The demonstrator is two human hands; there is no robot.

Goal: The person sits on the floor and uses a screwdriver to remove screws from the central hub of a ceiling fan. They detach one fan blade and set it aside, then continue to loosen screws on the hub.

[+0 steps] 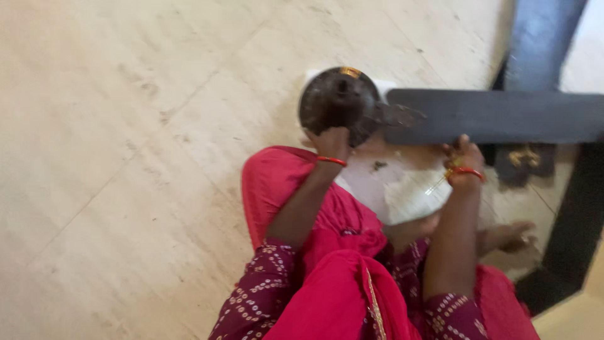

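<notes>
A dark round fan motor (pixel 336 94) lies on a white sheet (pixel 371 179) on the floor, with one dark flat blade (pixel 497 116) reaching out to the right. My left hand (pixel 330 142) grips the near rim of the motor. The fingers of my right hand (pixel 462 156) are curled over the near edge of the blade. Both wrists carry red bangles. A crumpled white cloth (pixel 412 196) lies just below my right wrist; whether the hand touches it is unclear. The picture is blurred.
Pale marble floor (pixel 126 157) fills the left and the top. My red and maroon clothing (pixel 333 283) covers the lower middle, and a bare foot (pixel 513 236) shows at the right. Dark furniture (pixel 566 239) and a small brass-coloured fitting (pixel 525 156) stand by the right edge.
</notes>
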